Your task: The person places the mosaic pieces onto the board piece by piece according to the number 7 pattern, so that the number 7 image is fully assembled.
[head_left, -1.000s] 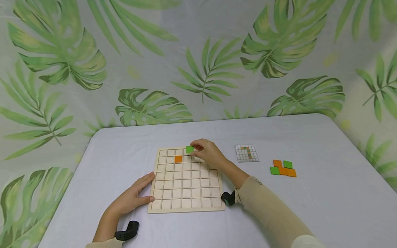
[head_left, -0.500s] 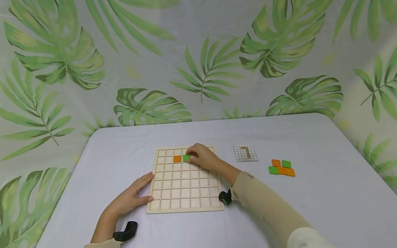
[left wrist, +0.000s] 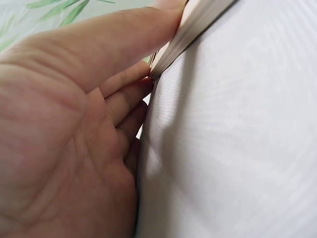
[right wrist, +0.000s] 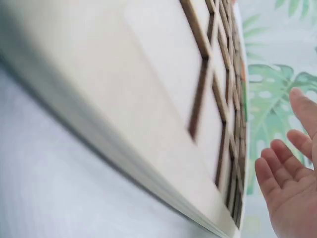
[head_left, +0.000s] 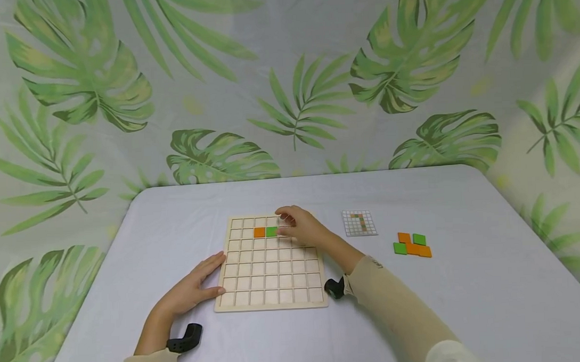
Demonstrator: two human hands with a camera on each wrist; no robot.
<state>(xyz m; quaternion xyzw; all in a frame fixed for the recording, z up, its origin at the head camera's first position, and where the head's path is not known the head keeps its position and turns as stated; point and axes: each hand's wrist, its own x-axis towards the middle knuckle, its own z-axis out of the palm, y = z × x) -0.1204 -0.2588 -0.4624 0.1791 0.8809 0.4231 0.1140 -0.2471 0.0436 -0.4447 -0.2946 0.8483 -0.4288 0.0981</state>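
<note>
A wooden grid board [head_left: 271, 268] lies flat in the middle of the table. In its second row from the back, an orange square tile [head_left: 260, 232] and a green square tile [head_left: 271, 231] sit side by side in neighbouring cells. My right hand [head_left: 305, 227] hovers over the board just right of the green tile, thumb and fingers parted with nothing between them; the right wrist view shows the same spread fingers [right wrist: 280, 166]. My left hand [head_left: 190, 288] rests along the board's left edge, its fingertips and thumb touching the rim, as the left wrist view also shows.
A small card [head_left: 359, 223] printed with a coloured grid pattern lies right of the board. Further right, several loose orange and green tiles [head_left: 412, 248] lie in a cluster on the white tablecloth [head_left: 471, 302]. A leaf-patterned curtain [head_left: 313, 148] hangs behind the table.
My right hand brought the green tile down from the back row into the cell beside the orange tile, then let go and lifted slightly away. My left hand stayed in place.
</note>
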